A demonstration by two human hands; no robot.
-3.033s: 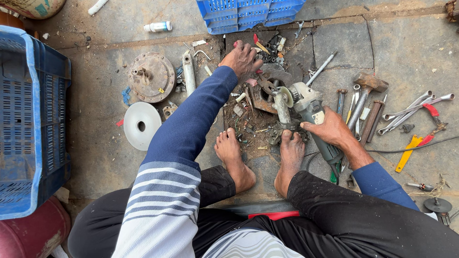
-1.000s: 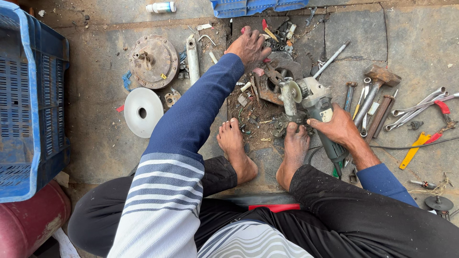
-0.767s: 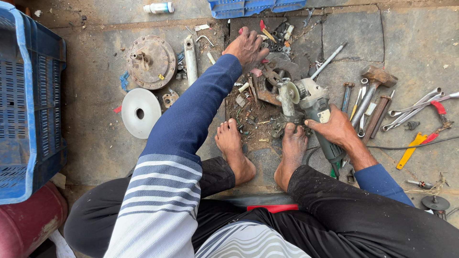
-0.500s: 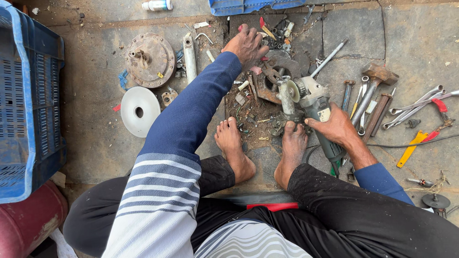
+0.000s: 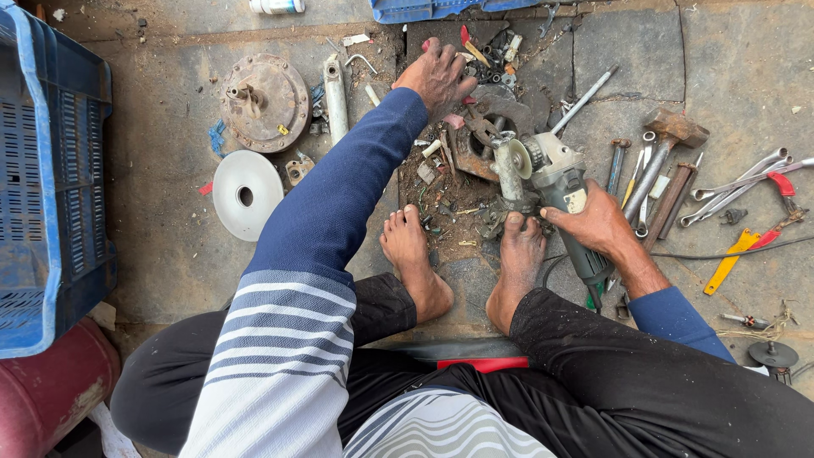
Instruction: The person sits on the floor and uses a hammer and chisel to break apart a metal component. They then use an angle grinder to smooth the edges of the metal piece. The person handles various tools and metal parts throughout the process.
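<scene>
I sit on the ground with bare feet forward. My right hand (image 5: 598, 225) grips the body of a grey angle grinder (image 5: 555, 182), which lies on the floor with its head beside a rusty metal part (image 5: 475, 148). My left arm stretches far out, and my left hand (image 5: 437, 76) rests palm down, fingers spread, on a heap of small parts and scrap (image 5: 487, 51) near a blue crate's edge. I cannot tell whether it holds anything. My right foot (image 5: 517, 263) presses near the grinder head.
A rusty round hub (image 5: 264, 102) and a white disc (image 5: 246, 193) lie at left, next to a white tube (image 5: 336, 97). Hammer (image 5: 666, 148), wrenches (image 5: 738, 182), and yellow-handled pliers (image 5: 736, 259) lie at right. A blue crate (image 5: 51, 178) stands at far left, above a red cylinder (image 5: 51, 390).
My left hand has stayed on the scrap heap with only small shifts. The right hand keeps its hold on the grinder. The view has drifted slightly.
</scene>
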